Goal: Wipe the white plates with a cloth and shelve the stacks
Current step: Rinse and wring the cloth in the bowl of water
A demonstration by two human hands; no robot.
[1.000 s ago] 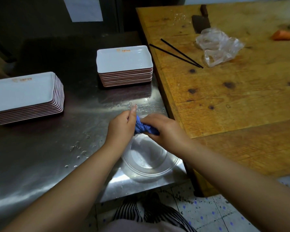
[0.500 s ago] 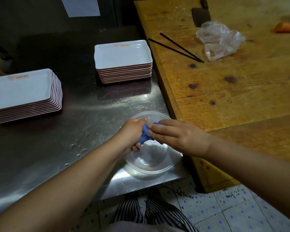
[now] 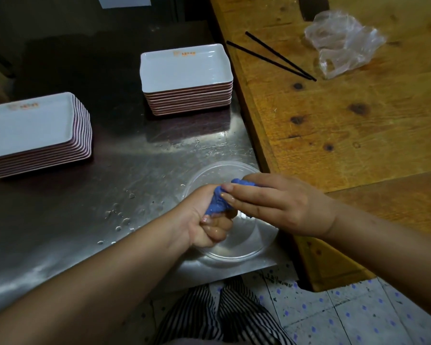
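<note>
- My left hand (image 3: pixel 207 220) is fisted tight round the lower end of the blue cloth (image 3: pixel 219 202), and my right hand (image 3: pixel 279 202) clasps its upper end with the fingers laid along it. I read this as wringing, the two grips set against each other.
- I hold the cloth directly over the clear bowl (image 3: pixel 230 247) near the front edge of the steel tabletop (image 3: pixel 60 220), I judge so that the squeezed-out water falls there rather than on the droplet-spotted metal.
- Two stacks of white plates wait untouched: the left stack (image 3: pixel 33 130) well apart at the tabletop's left, the far stack (image 3: pixel 184 75) beyond the bowl, beside the wooden table (image 3: pixel 358 135).
- No plate is being wiped and no shelf is in view, so the job looks barely begun.
</note>
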